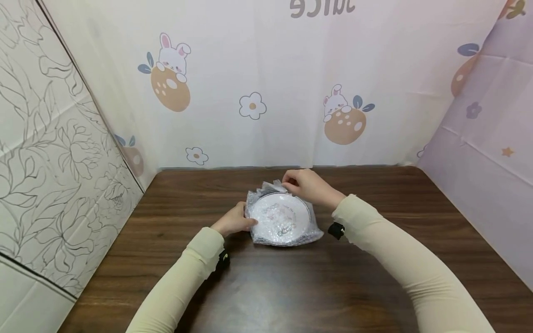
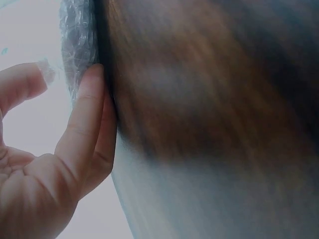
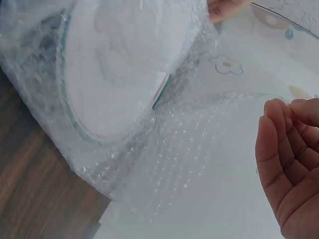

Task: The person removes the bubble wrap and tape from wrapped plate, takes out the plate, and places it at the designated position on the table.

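Over the dark-brown wooden worktop (image 1: pixel 333 277), our half-curled left hand (image 1: pixel 234 220) gripped the round white plate (image 1: pixel 281 219), likely for steadiness, while our right hand (image 1: pixel 310 186), fingers closed, pinched its clear plastic bubble wrap (image 3: pixel 174 154) taut.

The table (image 1: pixel 266 286) spans the lower frame; at centre, on it, lies a plate (image 1: pixel 280 218) inside bubble wrap (image 1: pixel 311 236). The person's left hand (image 1: pixel 235 220) is at the wrap's left edge, the right hand (image 1: pixel 311 186) at its upper right. Behind hangs a cloth (image 1: pixel 283 69); a panel (image 1: pixel 54 138) stands far left.
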